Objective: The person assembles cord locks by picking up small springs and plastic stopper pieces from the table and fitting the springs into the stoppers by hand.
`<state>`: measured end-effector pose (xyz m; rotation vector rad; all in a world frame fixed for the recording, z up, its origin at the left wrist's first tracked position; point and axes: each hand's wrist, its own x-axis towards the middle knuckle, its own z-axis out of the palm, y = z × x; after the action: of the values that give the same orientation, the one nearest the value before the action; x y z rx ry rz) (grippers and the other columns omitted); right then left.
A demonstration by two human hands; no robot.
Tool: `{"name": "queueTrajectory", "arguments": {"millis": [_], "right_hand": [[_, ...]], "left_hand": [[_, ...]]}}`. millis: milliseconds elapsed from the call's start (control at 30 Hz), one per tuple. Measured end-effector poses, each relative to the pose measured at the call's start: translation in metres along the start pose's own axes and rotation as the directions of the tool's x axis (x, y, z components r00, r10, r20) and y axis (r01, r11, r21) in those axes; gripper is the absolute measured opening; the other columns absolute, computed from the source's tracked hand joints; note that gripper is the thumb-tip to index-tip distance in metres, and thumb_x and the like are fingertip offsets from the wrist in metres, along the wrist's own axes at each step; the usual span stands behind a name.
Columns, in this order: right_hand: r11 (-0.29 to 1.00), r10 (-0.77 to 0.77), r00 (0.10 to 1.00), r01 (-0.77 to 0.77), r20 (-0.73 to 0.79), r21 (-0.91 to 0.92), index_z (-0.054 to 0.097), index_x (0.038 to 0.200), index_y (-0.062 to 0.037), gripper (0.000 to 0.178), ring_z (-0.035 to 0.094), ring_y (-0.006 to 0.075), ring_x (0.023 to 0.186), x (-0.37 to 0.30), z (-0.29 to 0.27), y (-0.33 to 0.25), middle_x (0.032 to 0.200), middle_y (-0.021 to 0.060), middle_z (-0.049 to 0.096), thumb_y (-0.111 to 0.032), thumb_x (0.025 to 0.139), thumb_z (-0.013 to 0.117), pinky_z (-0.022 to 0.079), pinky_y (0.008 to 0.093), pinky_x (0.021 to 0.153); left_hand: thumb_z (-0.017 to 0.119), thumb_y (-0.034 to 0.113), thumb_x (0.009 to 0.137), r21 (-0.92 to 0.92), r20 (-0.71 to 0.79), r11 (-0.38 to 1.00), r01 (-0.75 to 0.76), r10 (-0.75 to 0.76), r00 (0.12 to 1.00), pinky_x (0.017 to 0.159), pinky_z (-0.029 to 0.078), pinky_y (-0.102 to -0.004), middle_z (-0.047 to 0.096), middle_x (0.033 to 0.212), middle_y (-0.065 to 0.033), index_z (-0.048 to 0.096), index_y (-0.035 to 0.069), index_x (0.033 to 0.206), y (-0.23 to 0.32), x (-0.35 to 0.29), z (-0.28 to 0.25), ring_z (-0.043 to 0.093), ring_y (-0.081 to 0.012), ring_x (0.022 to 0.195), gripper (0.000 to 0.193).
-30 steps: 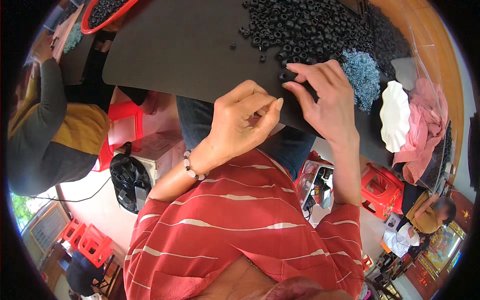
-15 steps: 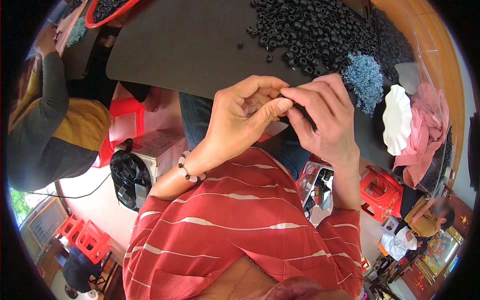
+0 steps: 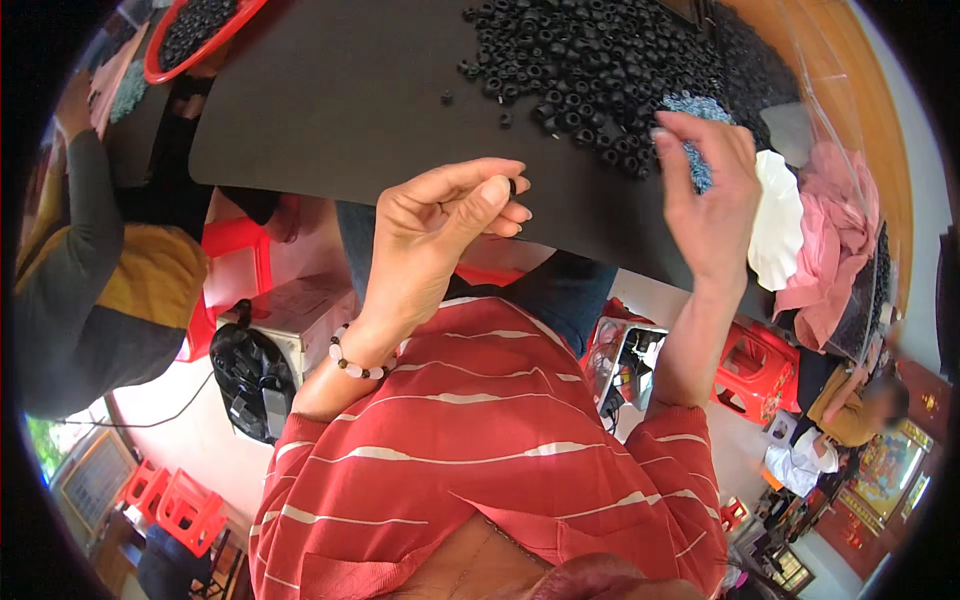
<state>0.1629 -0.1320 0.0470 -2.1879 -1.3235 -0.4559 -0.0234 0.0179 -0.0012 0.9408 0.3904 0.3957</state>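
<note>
My left hand [image 3: 435, 235], a bead bracelet at its wrist, is closed in front of my chest. Thumb and fingers pinch a small black piece [image 3: 513, 187], mostly hidden; it resembles the round hollow black pieces [image 3: 590, 80] heaped on the dark tabletop. To the right, my right hand [image 3: 708, 195] reaches over a pile of tiny translucent blue pieces [image 3: 692, 105] and covers part of it. Its fingers are apart, and I see nothing held in them.
White scalloped dish [image 3: 775, 220] and pink cloth [image 3: 830, 235] lie right of my right hand. A clear panel [image 3: 825, 100] borders the table's right side. Red basin [image 3: 165, 60] with black pieces is at far left; another person [image 3: 110, 270] sits there. Red stool [image 3: 755, 375] is below right.
My hands were together at the middle. The right hand has parted from the left and moved right to the blue pile. The left still pinches a small black piece.
</note>
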Motion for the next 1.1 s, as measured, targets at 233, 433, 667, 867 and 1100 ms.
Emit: {"name": "queueTrajectory", "arguments": {"millis": [233, 433, 667, 867, 1100], "right_hand": [[0.948, 0.305, 0.952, -0.3, 0.031, -0.108, 0.067, 0.092, -0.0051, 0.013, 0.057, 0.0248, 0.082, -0.032, -0.034, 0.035, 0.084, 0.0077, 0.066, -0.003, 0.079, 0.067, 0.044, 0.0349, 0.077], [0.92, 0.386, 0.919, -0.378, 0.078, -0.1, 0.067, 0.088, -0.0058, 0.013, 0.057, 0.0245, 0.082, -0.054, -0.034, 0.032, 0.082, 0.0066, 0.065, -0.007, 0.076, 0.071, 0.045, 0.0343, 0.076], [0.935, 0.327, 0.944, -0.317, 0.043, -0.161, 0.065, 0.085, -0.0066, 0.011, 0.056, 0.0261, 0.078, -0.067, -0.02, 0.038, 0.08, 0.0057, 0.064, -0.009, 0.076, 0.07, 0.045, 0.0373, 0.07], [0.929, 0.306, 0.952, -0.298, 0.005, -0.22, 0.067, 0.09, -0.0048, 0.011, 0.057, 0.0242, 0.079, -0.071, -0.016, 0.047, 0.081, 0.0083, 0.066, -0.009, 0.08, 0.069, 0.046, 0.0335, 0.073], [0.759, 0.594, 0.803, -0.547, -0.034, 0.354, 0.065, 0.091, -0.0028, 0.012, 0.055, 0.0102, 0.07, -0.069, -0.02, 0.053, 0.08, 0.0021, 0.063, -0.014, 0.09, 0.064, 0.043, 0.0241, 0.067]], "left_hand": [[0.064, 0.009, 0.09, 0.127, 0.074, 0.992, -0.02, 0.01, 0.997, 0.074, 0.054, -0.0229, 0.067, 0.097, -0.0083, 0.066, 0.0, 0.109, -0.007, 0.002, 0.011, 0.066, -0.0124, 0.081, 0.021], [0.061, 0.013, 0.092, 0.192, 0.122, 0.981, -0.002, -0.022, 0.992, 0.069, 0.052, -0.0204, 0.066, 0.092, -0.007, 0.067, 0.001, 0.108, -0.011, 0.0, 0.023, 0.064, -0.0101, 0.077, 0.021], [0.061, 0.014, 0.093, 0.307, 0.142, 0.949, -0.071, 0.028, 0.989, 0.059, 0.049, -0.0193, 0.065, 0.088, -0.0061, 0.068, 0.0, 0.103, -0.015, 0.0, 0.035, 0.06, -0.0069, 0.07, 0.019], [0.065, 0.011, 0.089, 0.411, 0.202, 0.888, -0.208, 0.133, 0.97, 0.053, 0.047, -0.0206, 0.063, 0.079, -0.0065, 0.068, 0.0, 0.099, -0.034, 0.022, 0.057, 0.058, -0.0072, 0.062, 0.015], [0.068, 0.008, 0.083, 0.637, 0.478, 0.482, -0.601, 0.366, 0.799, 0.055, 0.048, -0.0263, 0.062, 0.076, -0.011, 0.067, 0.003, 0.101, -0.051, 0.059, 0.103, 0.059, -0.0175, 0.058, 0.019]]}}
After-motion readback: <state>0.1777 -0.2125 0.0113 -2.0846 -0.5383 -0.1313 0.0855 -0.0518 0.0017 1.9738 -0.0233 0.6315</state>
